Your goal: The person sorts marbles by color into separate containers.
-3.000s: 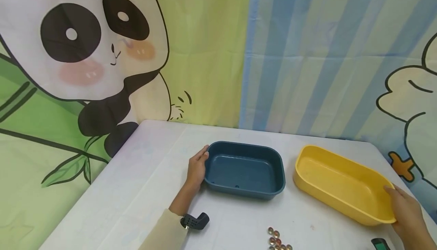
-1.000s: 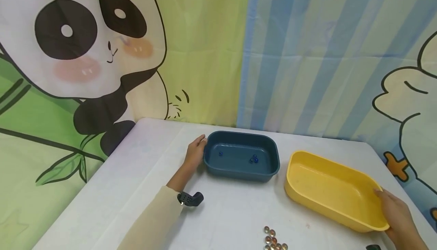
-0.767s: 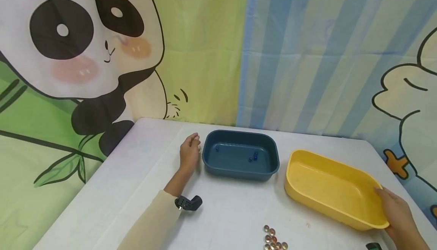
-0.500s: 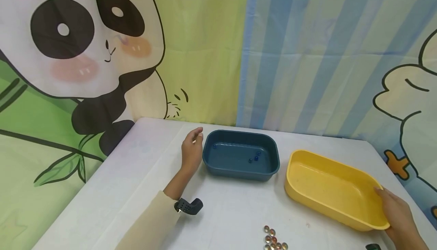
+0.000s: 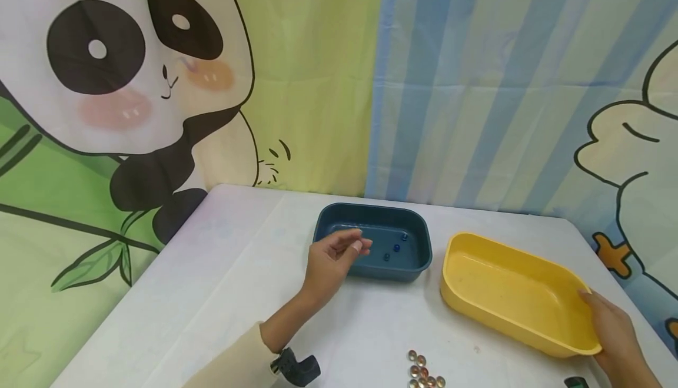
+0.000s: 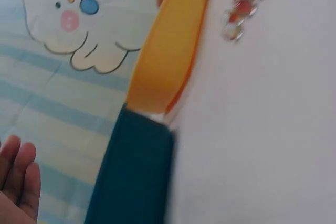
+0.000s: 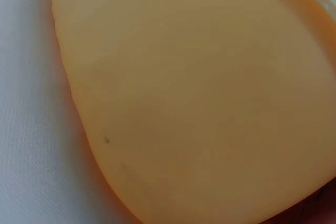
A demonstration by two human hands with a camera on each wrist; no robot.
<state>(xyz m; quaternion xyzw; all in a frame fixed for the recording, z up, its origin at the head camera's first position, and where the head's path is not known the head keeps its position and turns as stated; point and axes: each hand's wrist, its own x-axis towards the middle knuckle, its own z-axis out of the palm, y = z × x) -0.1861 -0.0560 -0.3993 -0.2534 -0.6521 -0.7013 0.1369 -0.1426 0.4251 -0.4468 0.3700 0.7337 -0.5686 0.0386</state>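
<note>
My left hand (image 5: 329, 263) hovers in front of the dark blue plastic basin (image 5: 376, 271), overlapping its near left rim in the head view. Its fingers are relaxed and bent, and nothing shows between them. Inside the basin, small blue marbles (image 5: 396, 248) lie toward the right; the hand covers the left part of the floor. My right hand (image 5: 614, 332) grips the right end of a longer yellow basin (image 5: 516, 323), thumb over the rim. This yellow basin stands at an angle and holds nothing visible. Its wall (image 7: 199, 103) fills most of the right wrist view.
Several amber glass marbles (image 5: 422, 370) lie in a cluster near the front of the white table (image 5: 222, 294). A dark object (image 5: 576, 382) shows partly at the bottom right. A printed curtain (image 5: 318, 82) hangs behind the table.
The blue basin was moved slightly back, and blue marbles appeared in it. My left hand then let go of its left rim and swung right to its front. The right hand kept its grip.
</note>
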